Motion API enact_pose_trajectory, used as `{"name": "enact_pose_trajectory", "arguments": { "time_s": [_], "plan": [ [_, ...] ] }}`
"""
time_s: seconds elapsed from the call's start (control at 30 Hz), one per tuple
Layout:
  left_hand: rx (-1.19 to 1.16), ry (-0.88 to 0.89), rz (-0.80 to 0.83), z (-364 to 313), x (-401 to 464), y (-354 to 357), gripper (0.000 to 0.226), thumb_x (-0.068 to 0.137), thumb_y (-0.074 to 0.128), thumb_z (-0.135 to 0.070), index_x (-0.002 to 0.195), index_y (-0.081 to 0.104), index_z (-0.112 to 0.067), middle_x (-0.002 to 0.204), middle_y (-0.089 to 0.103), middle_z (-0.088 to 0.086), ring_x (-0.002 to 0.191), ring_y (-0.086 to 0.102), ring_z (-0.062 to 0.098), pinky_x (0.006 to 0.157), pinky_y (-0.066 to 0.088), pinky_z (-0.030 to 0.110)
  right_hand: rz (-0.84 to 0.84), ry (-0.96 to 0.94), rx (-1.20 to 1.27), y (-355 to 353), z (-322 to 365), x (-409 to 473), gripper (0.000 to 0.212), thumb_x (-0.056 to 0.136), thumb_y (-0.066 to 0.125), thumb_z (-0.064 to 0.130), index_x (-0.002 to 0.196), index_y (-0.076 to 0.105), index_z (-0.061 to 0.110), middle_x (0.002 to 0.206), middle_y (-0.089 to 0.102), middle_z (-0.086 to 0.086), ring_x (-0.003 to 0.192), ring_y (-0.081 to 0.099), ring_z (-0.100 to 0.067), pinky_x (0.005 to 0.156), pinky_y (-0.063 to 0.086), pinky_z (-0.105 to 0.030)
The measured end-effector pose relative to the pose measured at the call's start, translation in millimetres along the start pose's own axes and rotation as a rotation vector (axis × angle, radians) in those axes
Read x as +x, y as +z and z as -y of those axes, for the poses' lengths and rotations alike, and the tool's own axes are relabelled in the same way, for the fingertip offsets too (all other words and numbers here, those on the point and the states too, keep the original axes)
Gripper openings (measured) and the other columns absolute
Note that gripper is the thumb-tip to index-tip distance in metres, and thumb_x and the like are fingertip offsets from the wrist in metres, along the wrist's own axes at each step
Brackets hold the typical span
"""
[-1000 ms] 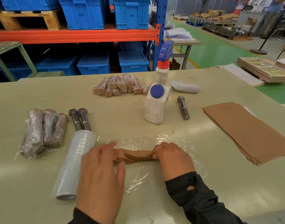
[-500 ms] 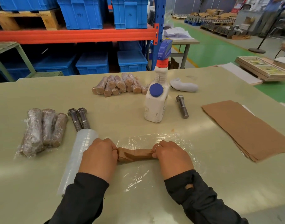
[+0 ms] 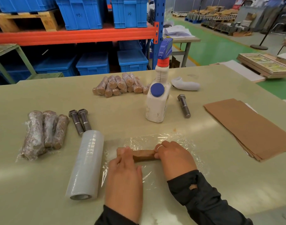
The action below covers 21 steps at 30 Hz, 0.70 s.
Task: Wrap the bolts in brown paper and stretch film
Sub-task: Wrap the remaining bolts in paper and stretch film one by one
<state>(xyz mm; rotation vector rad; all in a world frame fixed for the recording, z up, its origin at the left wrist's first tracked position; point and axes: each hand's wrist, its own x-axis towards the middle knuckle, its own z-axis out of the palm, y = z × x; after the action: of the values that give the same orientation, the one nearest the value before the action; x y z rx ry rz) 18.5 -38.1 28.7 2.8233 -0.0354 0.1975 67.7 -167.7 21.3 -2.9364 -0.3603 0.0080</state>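
The paper-wrapped bolt (image 3: 143, 155) lies crosswise on a loose sheet of stretch film (image 3: 179, 140) spread on the tabletop (image 3: 41, 184), right in front of us. We see the left hand (image 3: 123, 168) with its fingers laid fairly straight over the bolt's left end, pressing it down, while the right hand (image 3: 173, 157) curls around the right end and grips it. Just left of the sheet lies a roll of stretch film (image 3: 87, 164). Beyond the roll's far end, 2 bare bolts (image 3: 80, 121) lie side by side, and further left sits a film-wrapped bundle (image 3: 43, 133). A pile of wrapped bolts (image 3: 121, 85) rests toward the far edge beside a white spray bottle (image 3: 158, 101). 1 more bare bolt (image 3: 184, 106) lies right of the bottle, and a stack of brown paper (image 3: 251, 129) sits at the right.
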Motion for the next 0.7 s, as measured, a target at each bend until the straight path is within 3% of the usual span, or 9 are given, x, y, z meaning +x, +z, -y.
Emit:
{"name": "enact_pose_trajectory", "arguments": {
  "time_s": [0.1,0.2,0.33,0.4,0.43,0.5,0.6,0.67,0.7],
  "plan": [
    [0.368,0.103,0.111,-21.9,-7.1,9.5,0.050,0.070,0.078,-0.026,0.109,0.065,0.003,0.114,0.051,0.044,0.103,0.052,0.057,0.090,0.048,0.050,-0.007,0.013,-0.003,0.2,0.1,-0.5,0.026,0.099,0.035,0.020,0.118,0.053,0.019,0.115,0.051,0.001,0.109,0.044,-0.018,0.073,0.030,-0.024],
    [0.368,0.002,0.211,-26.2,-9.8,14.1,0.038,0.067,0.073,-0.027,0.104,0.072,-0.020,0.098,0.058,0.045,0.084,0.061,0.055,0.066,0.056,0.044,-0.018,0.059,0.018,-0.3,1.8,-2.5,0.030,0.099,0.035,0.026,0.122,0.052,0.019,0.118,0.051,0.001,0.111,0.044,-0.018,0.082,0.036,-0.025],
    [0.290,0.041,0.145,-20.4,-6.4,25.9,0.054,0.041,0.086,-0.012,0.094,0.075,-0.014,0.088,0.058,0.047,0.070,0.061,0.056,0.050,0.055,0.044,-0.043,0.097,0.151,-3.6,-1.0,-5.5,0.034,0.096,0.042,0.027,0.130,0.049,0.022,0.127,0.055,0.004,0.117,0.048,-0.015,0.095,0.034,-0.022],
    [0.329,0.056,0.130,-26.0,-3.6,16.6,0.059,0.040,0.082,-0.009,0.098,0.074,-0.017,0.091,0.057,0.047,0.071,0.062,0.055,0.054,0.056,0.044,-0.107,0.253,0.295,-12.7,-17.7,-4.3,0.037,0.094,0.046,0.033,0.130,0.051,0.023,0.126,0.059,0.004,0.116,0.053,-0.016,0.095,0.037,-0.023],
    [0.352,0.057,0.147,-28.2,-2.1,11.2,0.061,0.051,0.076,-0.012,0.109,0.069,-0.027,0.100,0.053,0.049,0.079,0.061,0.056,0.064,0.056,0.045,-0.155,0.357,0.287,-16.4,-30.8,-2.3,0.039,0.094,0.046,0.036,0.129,0.052,0.020,0.127,0.058,0.002,0.116,0.052,-0.019,0.094,0.038,-0.026],
    [0.370,0.041,0.146,-29.5,-3.1,15.3,0.069,0.078,0.054,-0.016,0.138,0.031,-0.043,0.124,0.024,0.054,0.104,0.048,0.061,0.091,0.046,0.049,-0.156,0.578,0.122,-20.6,-54.0,0.7,0.045,0.094,0.044,0.041,0.129,0.050,0.013,0.128,0.052,-0.007,0.116,0.047,-0.026,0.092,0.039,-0.031],
    [0.387,0.034,0.050,-31.5,-0.2,11.2,0.068,0.080,0.045,-0.013,0.140,0.028,-0.041,0.123,0.016,0.056,0.105,0.049,0.059,0.095,0.044,0.048,-0.004,0.712,-0.066,-18.8,-60.5,3.5,0.045,0.092,0.046,0.044,0.121,0.051,0.010,0.121,0.047,-0.011,0.113,0.042,-0.028,0.088,0.039,-0.034],
    [0.365,0.086,0.186,-27.3,-5.2,21.7,0.064,0.095,0.025,-0.009,0.147,-0.009,-0.027,0.124,-0.020,0.049,0.123,0.027,0.059,0.108,0.024,0.052,0.011,0.649,-0.053,-15.8,-58.7,9.2,0.033,0.094,0.046,0.035,0.115,0.054,0.010,0.120,0.047,-0.011,0.112,0.043,-0.028,0.090,0.039,-0.033],
    [0.348,0.065,0.273,-26.7,-5.9,23.3,0.060,0.097,0.016,-0.007,0.145,-0.018,-0.020,0.123,-0.027,0.045,0.127,0.020,0.058,0.110,0.017,0.052,0.004,0.607,0.006,-17.6,-58.0,11.8,0.028,0.095,0.045,0.029,0.112,0.055,0.010,0.118,0.049,-0.012,0.110,0.046,-0.028,0.091,0.039,-0.032]
  ]
}}
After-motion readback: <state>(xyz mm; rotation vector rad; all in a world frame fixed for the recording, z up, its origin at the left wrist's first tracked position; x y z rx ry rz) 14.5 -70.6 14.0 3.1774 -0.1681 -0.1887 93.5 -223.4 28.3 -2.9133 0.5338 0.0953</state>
